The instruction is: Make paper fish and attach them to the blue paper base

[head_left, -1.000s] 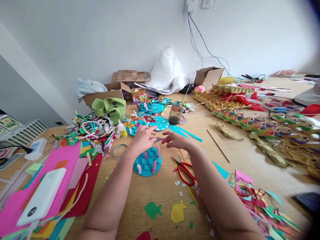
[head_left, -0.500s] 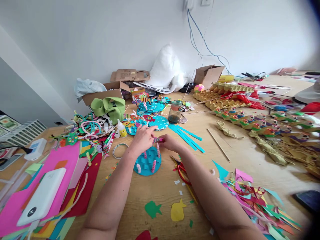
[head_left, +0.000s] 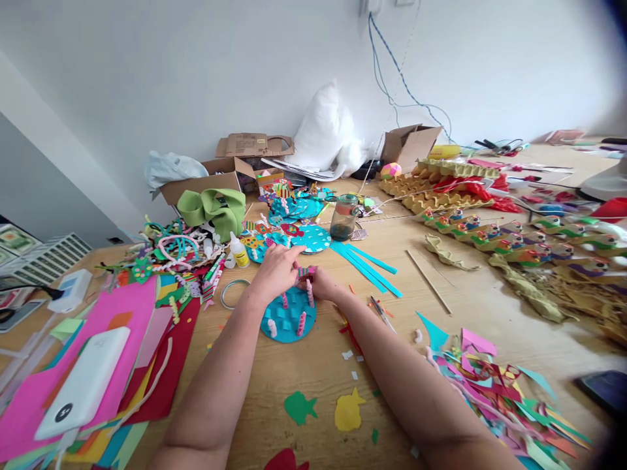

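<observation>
A small pink-and-green striped paper cutout [head_left: 306, 271] is pinched by my right hand [head_left: 323, 284], just above the far right edge of a round blue board [head_left: 289, 326]. My left hand [head_left: 275, 271] meets the cutout from the other side, fingertips closed at its edge and one finger stretched out. Folded blue paper tabs cover the board. Several twisted pink pipe-cleaner coils stand up from it, including a pale pink coil [head_left: 310, 295] directly under the cutout. My fingers partly hide the cutout's outline.
A glue bottle [head_left: 240, 253], a tape ring [head_left: 234, 294] and a glass jar [head_left: 343, 219] stand beyond the board. Red-handled pliers [head_left: 353, 336] lie partly under my right forearm. Nearer are a green paper fish [head_left: 300, 408] and a yellow paper fish [head_left: 347, 411]. Paper scraps [head_left: 494, 391] lie right.
The cutout and my right hand have shifted slightly left and away from me. My right forearm now covers more of the pliers, and a slim pointed tool shows beyond it.
</observation>
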The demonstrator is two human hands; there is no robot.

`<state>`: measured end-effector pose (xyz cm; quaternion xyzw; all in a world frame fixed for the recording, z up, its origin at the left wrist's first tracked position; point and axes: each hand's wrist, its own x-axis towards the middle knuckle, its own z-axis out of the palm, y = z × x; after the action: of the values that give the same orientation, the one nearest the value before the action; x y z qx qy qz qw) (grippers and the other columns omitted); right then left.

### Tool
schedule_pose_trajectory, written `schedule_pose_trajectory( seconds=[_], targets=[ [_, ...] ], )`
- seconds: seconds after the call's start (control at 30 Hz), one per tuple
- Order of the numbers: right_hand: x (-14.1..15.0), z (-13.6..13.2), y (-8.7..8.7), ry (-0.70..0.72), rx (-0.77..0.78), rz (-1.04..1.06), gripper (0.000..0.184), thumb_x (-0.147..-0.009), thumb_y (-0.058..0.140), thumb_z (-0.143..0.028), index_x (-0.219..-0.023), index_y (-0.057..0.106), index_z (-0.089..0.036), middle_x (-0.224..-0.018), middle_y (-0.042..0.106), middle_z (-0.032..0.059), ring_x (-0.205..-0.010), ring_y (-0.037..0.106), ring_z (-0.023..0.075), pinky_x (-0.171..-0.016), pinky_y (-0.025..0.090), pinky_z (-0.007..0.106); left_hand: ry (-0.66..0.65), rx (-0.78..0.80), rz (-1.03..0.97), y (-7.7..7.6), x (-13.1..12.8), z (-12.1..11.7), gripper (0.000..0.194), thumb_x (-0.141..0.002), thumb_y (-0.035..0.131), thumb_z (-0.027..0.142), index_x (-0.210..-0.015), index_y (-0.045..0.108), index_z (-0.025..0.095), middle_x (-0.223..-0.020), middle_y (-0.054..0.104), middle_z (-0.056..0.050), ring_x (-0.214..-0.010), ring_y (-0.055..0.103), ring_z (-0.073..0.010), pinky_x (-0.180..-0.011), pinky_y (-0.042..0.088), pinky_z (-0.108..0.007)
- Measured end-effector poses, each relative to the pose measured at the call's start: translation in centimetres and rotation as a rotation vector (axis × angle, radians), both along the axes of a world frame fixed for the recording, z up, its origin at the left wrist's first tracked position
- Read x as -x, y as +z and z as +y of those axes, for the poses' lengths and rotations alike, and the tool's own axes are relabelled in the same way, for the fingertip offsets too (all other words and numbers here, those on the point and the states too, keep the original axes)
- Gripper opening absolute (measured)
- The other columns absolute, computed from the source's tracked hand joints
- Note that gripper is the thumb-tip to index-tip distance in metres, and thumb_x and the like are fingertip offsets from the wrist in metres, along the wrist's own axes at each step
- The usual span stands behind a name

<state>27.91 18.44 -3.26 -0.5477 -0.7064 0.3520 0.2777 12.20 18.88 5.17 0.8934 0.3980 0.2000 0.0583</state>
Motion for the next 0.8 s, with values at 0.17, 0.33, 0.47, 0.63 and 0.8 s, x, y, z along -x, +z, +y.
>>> schedule_pose_trajectory(
  seconds=[0.17,0.33,0.47,0.63,0.8],
  targets=[
    [0.08,-0.01,0.25,-0.001,0.004,-0.003,0.010,-0.071,0.063,-0.019,-0.076,0.070,-0.015,-0.075,0.071,0.0025,-0.068,0.060,0.0150,-0.063,0.044,0.023,0.016,0.001,0.008,0.10,0.09,-0.09,0.053,-0.073,0.053,0.005,-0.123,0.059,0.020,-0.082,0.069,-0.003,-0.095,0.059,-0.0235,-0.091,0.042,-0.037],
    [0.11,-0.08,0.09,-0.033,0.005,-0.022,0.012,-0.073,0.064,-0.023,-0.073,0.069,-0.013,-0.071,0.069,0.0034,-0.063,0.057,0.0142,-0.058,0.042,0.022,-0.010,0.006,0.015,0.26,0.16,-0.25,0.054,-0.071,0.054,0.004,-0.122,0.059,0.021,-0.081,0.069,-0.003,-0.093,0.059,-0.0240,-0.090,0.043,-0.038],
    [0.22,0.00,-0.12,-0.046,0.012,-0.035,0.011,-0.071,0.065,-0.022,-0.075,0.070,-0.013,-0.074,0.070,0.0040,-0.064,0.058,0.0147,-0.058,0.042,0.022,-0.007,0.002,0.031,0.36,0.21,-0.27,0.053,-0.072,0.054,0.004,-0.123,0.059,0.018,-0.081,0.068,-0.004,-0.092,0.058,-0.0248,-0.089,0.043,-0.038],
    [0.34,0.19,-0.33,-0.039,0.019,-0.043,0.012,-0.071,0.065,-0.021,-0.079,0.073,-0.015,-0.074,0.071,0.0030,-0.066,0.061,0.0154,-0.060,0.043,0.022,-0.001,0.018,0.027,0.37,0.33,-0.25,0.053,-0.072,0.055,0.004,-0.123,0.060,0.019,-0.080,0.068,-0.003,-0.091,0.057,-0.0240,-0.090,0.042,-0.037],
    [0.37,0.16,-0.39,-0.045,0.003,-0.067,0.012,-0.071,0.064,-0.023,-0.076,0.073,-0.015,-0.069,0.069,0.0023,-0.066,0.059,0.0155,-0.059,0.041,0.022,0.003,0.017,0.035,0.49,0.45,-0.36,0.055,-0.071,0.055,0.003,-0.124,0.059,0.019,-0.079,0.067,-0.003,-0.091,0.055,-0.0246,-0.089,0.042,-0.037]
  ],
)
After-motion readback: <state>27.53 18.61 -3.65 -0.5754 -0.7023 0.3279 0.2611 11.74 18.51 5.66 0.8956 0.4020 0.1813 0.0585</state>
